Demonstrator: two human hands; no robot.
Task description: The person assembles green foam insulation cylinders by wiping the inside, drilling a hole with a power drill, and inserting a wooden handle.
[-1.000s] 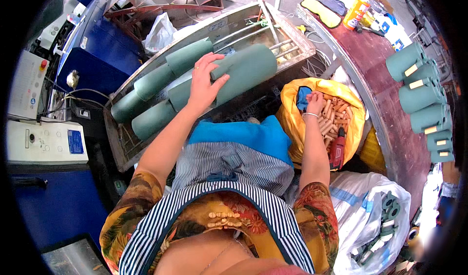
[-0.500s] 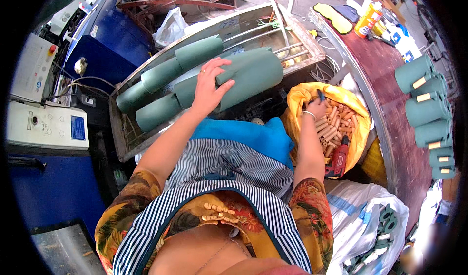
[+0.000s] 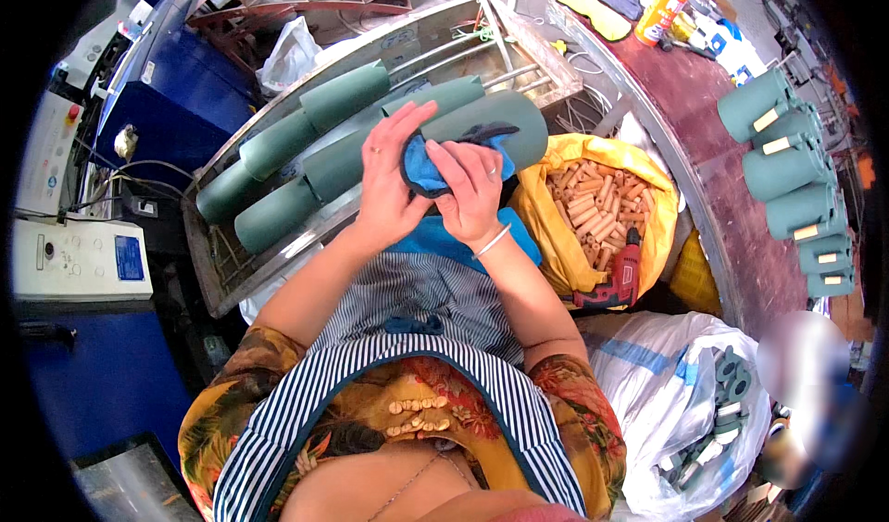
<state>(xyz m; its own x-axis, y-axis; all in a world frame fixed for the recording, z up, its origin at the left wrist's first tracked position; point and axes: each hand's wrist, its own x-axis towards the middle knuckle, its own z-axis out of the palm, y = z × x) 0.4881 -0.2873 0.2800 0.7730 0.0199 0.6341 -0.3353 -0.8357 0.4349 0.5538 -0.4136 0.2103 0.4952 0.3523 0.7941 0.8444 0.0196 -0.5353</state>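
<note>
My right hand [image 3: 470,192] holds a crumpled blue and black cloth item [image 3: 420,165], seemingly a work glove, up in front of my apron. Beside it is my left hand [image 3: 389,180], fingers stretched out and its palm side against the glove; where they touch is partly hidden. Just beyond both hands lie stepped green cylinders [image 3: 347,96], side by side on a long metal-edged trough [image 3: 215,277]. The nearer large cylinder [image 3: 519,126] is partly covered by my right hand and the glove.
To the right a yellow sack [image 3: 532,193] holds many small tan tubes [image 3: 588,209] and a red power drill [image 3: 623,277]. Green cylindrical pieces [image 3: 782,168] stand on the dark red table [image 3: 690,166]. A white sack [image 3: 639,374] contains green parts. Blue machinery [image 3: 102,365] is at left.
My right hand has come out of the yellow sack with the blue and black glove and moved left to meet my left hand. The whole view has shifted slightly.
</note>
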